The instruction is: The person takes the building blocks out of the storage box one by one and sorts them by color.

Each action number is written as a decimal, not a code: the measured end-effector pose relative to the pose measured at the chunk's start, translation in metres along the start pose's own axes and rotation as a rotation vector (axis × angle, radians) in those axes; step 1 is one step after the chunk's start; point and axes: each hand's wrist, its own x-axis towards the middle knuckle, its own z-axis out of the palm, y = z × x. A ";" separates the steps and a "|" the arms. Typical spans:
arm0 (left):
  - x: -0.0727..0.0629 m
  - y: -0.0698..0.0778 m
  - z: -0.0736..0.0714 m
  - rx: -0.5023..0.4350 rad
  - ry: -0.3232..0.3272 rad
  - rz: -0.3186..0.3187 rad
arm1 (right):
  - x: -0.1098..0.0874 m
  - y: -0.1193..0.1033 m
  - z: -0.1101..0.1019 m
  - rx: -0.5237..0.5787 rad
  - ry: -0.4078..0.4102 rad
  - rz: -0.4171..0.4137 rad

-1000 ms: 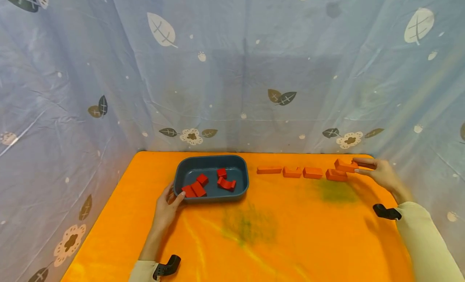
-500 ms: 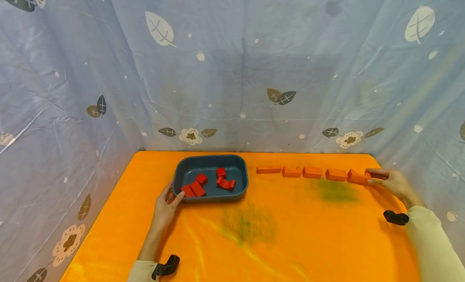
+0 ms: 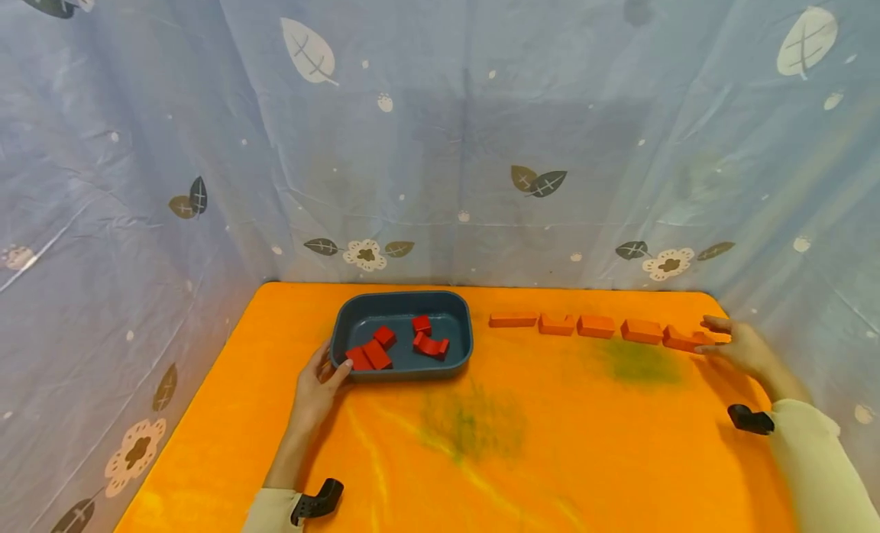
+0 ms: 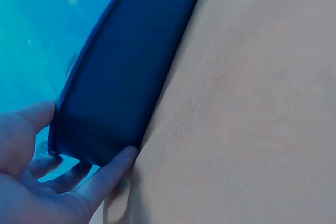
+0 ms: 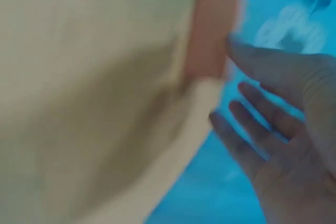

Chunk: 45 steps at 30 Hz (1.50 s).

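Observation:
My left hand (image 3: 315, 389) holds the near left corner of a blue-grey rectangular tray (image 3: 402, 375), its thumb at the rim. In the left wrist view the fingers (image 4: 107, 179) lie against the tray's outer side (image 4: 113, 77). Several red toy blocks lie in the tray, among them a curved one (image 3: 431, 346) and a small cube (image 3: 422, 324). At the right end of a row of orange blocks, my right hand (image 3: 745, 351) has its fingers loosely spread beside a notched orange block (image 3: 684, 340). The right wrist view, which is blurred, shows the thumb close to that block (image 5: 212, 32).
The row runs left from there: a plain block (image 3: 642, 331), another plain block (image 3: 596, 327), a notched one (image 3: 555, 325) and a long thin one (image 3: 512, 320). A patterned curtain (image 3: 467, 174) stands behind the orange-covered table (image 3: 550, 457).
My right hand has carried the notched orange block right and down to the row's end, then loosened its fingers from it. The left hand and tray stay in place.

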 end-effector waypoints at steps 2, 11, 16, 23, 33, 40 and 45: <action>0.001 0.000 0.000 -0.003 -0.006 0.001 | 0.001 -0.016 -0.002 -0.021 0.007 -0.038; 0.002 0.001 0.000 -0.012 -0.005 -0.006 | 0.027 -0.121 0.016 -0.043 0.010 -0.124; 0.002 0.001 -0.001 -0.004 -0.001 -0.012 | 0.042 -0.172 0.041 -0.022 0.055 -0.219; 0.001 0.004 0.000 0.011 0.010 -0.009 | 0.061 -0.252 0.085 0.025 0.094 -0.334; 0.001 0.001 0.001 0.006 0.000 -0.001 | 0.068 -0.337 0.161 -0.097 -0.158 -0.460; -0.001 -0.001 0.000 0.006 -0.001 -0.011 | 0.080 -0.365 0.194 -0.191 -0.242 -0.400; -0.003 0.002 0.000 0.027 0.001 -0.002 | 0.088 -0.375 0.209 -0.254 -0.216 -0.287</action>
